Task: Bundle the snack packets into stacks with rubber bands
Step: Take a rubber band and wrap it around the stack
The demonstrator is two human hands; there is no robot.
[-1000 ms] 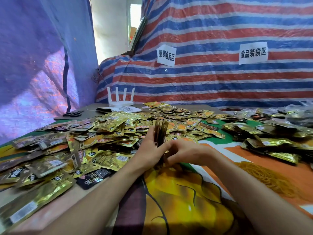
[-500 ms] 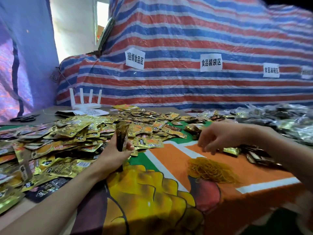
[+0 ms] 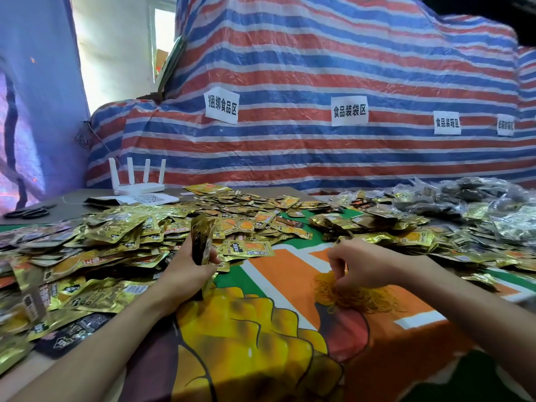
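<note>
**Left grip (image 3: 185,271) clamps a stack of packets (image 3: 203,239); right grip (image 3: 365,265) pinches into the rubber bands (image 3: 356,297)**

The left grip is closed around the lower half of the stack of packets, thumb on the near face and fingers curled round the far side. The stack stands upright on edge above the surface (image 3: 290,274), its dark and gold tops fanning slightly above the fingers. No band can be seen round it.

The right grip hangs knuckles-up over the rubber bands, a loose yellow-orange tangle lying on the orange part of the printed cloth. Its fingertips are curled down and drawn together in the top of the tangle, pinching strands — how many cannot be told.

The two grips are well apart, with bare cloth between them.

A wide heap of loose packets (image 3: 116,236), mostly gold foil, covers the left and middle of the surface just beside and behind the left grip. A second heap (image 3: 377,221) lies behind the right grip, and clear bags (image 3: 478,198) holding dark contents are piled at the far right.

At the back left stand a white router (image 3: 136,181) with four antennas, a sheet of paper (image 3: 142,198) in front of it, and black scissors (image 3: 27,211) near the left edge. A red, white and blue striped tarpaulin (image 3: 319,68) rises behind the surface, with white paper labels (image 3: 349,110) stuck to it.
</note>
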